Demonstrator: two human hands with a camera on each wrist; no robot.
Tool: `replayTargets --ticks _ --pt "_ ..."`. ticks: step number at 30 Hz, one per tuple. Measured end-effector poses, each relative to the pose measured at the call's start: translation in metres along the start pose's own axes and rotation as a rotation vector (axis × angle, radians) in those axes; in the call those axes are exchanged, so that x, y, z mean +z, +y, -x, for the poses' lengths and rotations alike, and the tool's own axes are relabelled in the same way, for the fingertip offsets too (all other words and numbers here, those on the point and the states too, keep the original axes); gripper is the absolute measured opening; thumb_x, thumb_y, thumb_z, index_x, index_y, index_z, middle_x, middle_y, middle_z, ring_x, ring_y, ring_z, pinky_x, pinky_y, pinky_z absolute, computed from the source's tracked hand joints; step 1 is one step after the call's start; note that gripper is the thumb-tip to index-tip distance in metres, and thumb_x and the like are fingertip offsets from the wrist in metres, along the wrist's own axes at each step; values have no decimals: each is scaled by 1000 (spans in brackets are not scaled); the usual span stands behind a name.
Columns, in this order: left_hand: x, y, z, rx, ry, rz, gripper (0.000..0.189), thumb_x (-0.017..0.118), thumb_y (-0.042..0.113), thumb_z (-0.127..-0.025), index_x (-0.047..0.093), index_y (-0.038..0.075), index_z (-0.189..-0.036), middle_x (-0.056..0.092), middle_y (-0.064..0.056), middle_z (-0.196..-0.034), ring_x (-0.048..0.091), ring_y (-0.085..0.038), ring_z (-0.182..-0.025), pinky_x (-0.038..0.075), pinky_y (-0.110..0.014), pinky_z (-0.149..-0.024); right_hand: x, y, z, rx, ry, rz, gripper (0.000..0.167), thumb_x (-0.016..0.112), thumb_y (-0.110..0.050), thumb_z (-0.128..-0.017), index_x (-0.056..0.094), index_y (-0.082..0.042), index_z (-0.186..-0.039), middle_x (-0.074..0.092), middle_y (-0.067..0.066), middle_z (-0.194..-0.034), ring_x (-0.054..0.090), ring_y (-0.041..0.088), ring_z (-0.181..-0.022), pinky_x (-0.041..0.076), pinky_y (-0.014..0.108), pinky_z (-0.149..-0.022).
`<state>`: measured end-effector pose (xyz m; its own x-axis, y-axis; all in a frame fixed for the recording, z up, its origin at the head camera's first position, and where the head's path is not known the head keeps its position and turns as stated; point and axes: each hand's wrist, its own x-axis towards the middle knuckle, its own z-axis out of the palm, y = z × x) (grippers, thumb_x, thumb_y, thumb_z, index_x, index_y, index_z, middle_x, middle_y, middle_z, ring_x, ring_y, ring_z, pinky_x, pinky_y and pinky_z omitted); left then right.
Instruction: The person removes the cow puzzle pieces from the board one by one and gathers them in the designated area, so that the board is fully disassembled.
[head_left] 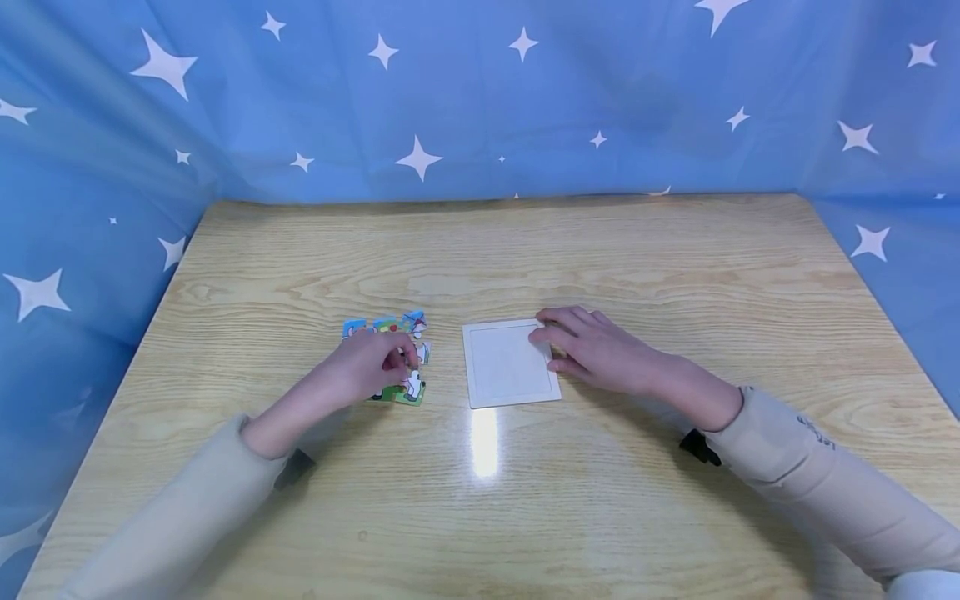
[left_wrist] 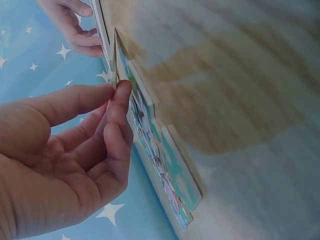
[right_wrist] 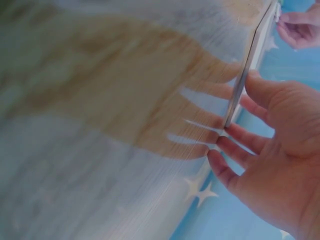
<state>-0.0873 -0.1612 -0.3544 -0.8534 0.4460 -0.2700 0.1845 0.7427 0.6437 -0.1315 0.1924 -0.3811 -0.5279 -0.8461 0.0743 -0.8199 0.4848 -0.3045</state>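
Note:
A group of colourful picture puzzle pieces (head_left: 410,392) lies on the table, partly hidden under my left hand (head_left: 369,363). Between its thumb and index finger, that hand pinches a thin puzzle piece (left_wrist: 115,67), seen edge-on in the left wrist view; its picture is not visible there. To the right lies a white square puzzle tray (head_left: 510,367) with a thin outline inside its border. My right hand (head_left: 600,350) rests at the tray's right edge, its loosely bent fingers touching the upper right corner and its thumb against the side.
The wooden table (head_left: 480,267) reaches back to a blue curtain (head_left: 480,100) with white stars. A bright light reflection shows just in front of the tray. Dark wrist straps peek out under both sleeves.

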Motion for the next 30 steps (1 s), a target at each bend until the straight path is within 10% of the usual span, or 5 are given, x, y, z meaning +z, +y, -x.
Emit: replayTargets --ticks 30 --pt "5 4 1 -54 123 -67 12 75 -3 -87 68 3 -95 68 -1 -75 62 -16 -71 48 -29 -63 -1 -1 0 6 -12 -12 37 68 -16 -100 57 -6 -134 50 23 -146 45 41 -135 44 64 -97"
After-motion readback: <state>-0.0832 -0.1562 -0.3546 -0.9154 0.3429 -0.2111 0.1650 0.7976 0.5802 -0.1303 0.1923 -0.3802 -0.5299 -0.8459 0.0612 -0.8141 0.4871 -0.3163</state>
